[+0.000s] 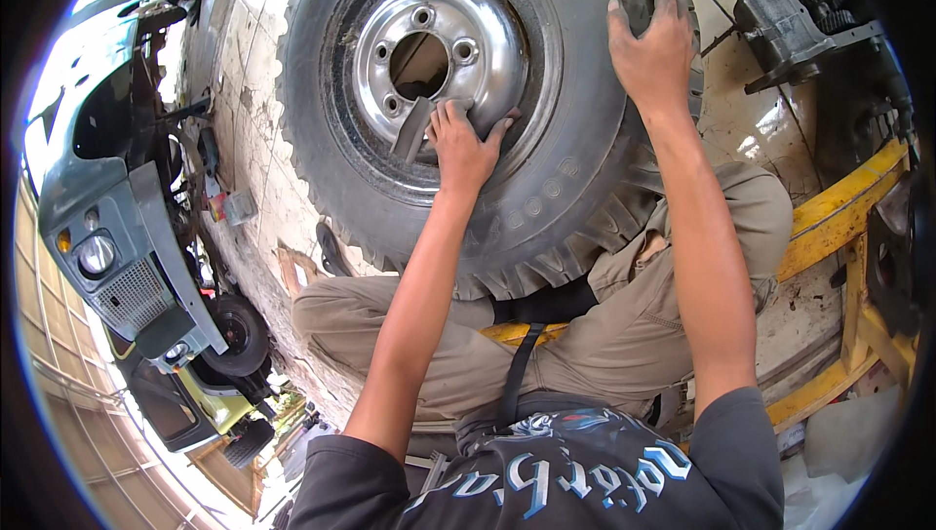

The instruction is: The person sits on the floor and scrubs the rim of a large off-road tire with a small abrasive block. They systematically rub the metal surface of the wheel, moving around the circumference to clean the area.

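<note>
A large off-road tire (517,208) with chunky tread stands in front of me, mounted on a shiny silver steel wheel rim (497,42) with a round centre hole and several bolt holes. My left hand (462,145) rests on the lower part of the rim, its fingers bent over a dark grey flexible strip (413,130) that looks like sandpaper. Part of the strip is hidden under the fingers. At the tire's upper right, my right hand (658,52) grips the shoulder, thumb on the sidewall and fingers curled over the tread.
A yellow metal frame (843,198) stands at the right, below a greasy gearbox housing (814,13) with exposed gears. At the left is a grey vehicle front (122,267) with a round headlight, and a yellow-green vehicle (180,398) beyond it. A small container (239,206) sits on the cracked tiled floor.
</note>
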Demonstrator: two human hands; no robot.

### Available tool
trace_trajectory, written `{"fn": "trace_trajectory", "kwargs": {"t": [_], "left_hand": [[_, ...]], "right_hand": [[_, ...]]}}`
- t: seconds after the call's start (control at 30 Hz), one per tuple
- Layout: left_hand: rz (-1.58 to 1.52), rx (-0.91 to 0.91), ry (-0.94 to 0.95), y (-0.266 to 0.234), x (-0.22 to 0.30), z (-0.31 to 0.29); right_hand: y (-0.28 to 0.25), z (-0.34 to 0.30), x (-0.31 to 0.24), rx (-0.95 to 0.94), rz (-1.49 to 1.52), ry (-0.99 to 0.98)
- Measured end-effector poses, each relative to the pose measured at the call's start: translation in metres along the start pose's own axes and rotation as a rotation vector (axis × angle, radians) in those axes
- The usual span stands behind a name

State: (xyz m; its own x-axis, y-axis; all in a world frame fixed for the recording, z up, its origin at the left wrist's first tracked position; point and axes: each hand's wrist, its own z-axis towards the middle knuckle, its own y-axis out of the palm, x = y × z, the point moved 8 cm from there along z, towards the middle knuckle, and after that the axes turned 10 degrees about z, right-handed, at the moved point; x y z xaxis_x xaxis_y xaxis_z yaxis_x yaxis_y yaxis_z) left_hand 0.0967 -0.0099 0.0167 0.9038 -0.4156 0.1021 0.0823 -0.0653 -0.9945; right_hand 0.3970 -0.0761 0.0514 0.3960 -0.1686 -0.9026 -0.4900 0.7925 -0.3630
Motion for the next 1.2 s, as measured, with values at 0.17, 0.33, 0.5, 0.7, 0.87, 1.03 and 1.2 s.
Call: {"fn": "trace_trajectory", "kwargs": {"t": [0.17,0.33,0.5,0.7,0.87,1.03,1.2], "left_hand": [[-0.002,0.071,0.076,-0.01,-0.002,-0.008],[0.062,0.121,-0.006,-0.005,0.021,0.017],[0.004,0.173,-0.17,0.0,0.045,0.071],[0.105,0.066,-0.049,-0.005,0.009,-0.002],[0.052,0.006,-0.059,-0.006,0.015,0.009],[0.016,0.241,-0.195,0.003,0.043,0.072],[-0.025,0.045,-0.083,0.001,0.02,0.013]], "right_hand": [[0.003,-0.006,-0.003,-0.034,-0.021,-0.032],[0.004,-0.005,0.003,0.02,-0.005,0.01],[0.004,-0.009,-0.004,0.045,-0.013,-0.003],[0.0,-0.004,0.0,0.039,0.008,0.053],[0.001,-0.004,-0.002,0.078,-0.046,0.033],[0.008,-0.005,-0.004,0.052,-0.017,-0.011],[0.001,-0.002,-0.001,0.074,-0.047,0.001]]}}
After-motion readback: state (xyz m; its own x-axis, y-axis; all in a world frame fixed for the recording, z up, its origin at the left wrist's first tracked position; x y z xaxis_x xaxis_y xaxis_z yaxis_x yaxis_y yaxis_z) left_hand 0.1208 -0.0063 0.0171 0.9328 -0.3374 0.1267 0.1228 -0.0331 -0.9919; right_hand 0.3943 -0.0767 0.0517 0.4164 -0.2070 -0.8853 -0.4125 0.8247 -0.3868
